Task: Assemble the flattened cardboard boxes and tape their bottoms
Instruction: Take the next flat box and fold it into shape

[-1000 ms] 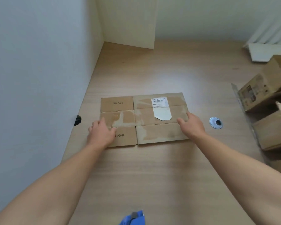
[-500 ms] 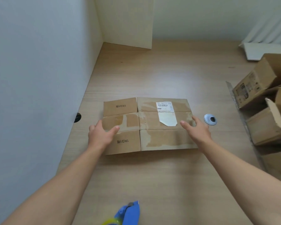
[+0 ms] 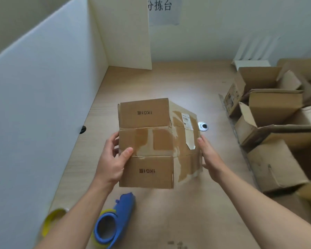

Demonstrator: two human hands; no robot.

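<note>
Head view: box [image 3: 147, 141] is now clear of the counter [image 3: 169, 216] and part-opened, held in the air between both grips. Half a second ago it lay flat on the counter under both palms. Left grip [image 3: 113, 162] grasps the left edge, thumb on the front panel, fingers behind. Right grip [image 3: 210, 157] is released, its straight fingers pressing the right edge inward (this squeeze appears to square the sleeve). End flaps are not yet folded. Judgement: erection has begun; bottom folding and taping remain. Dispenser [image 3: 115, 220] lies on the counter beside the left forearm.
</note>
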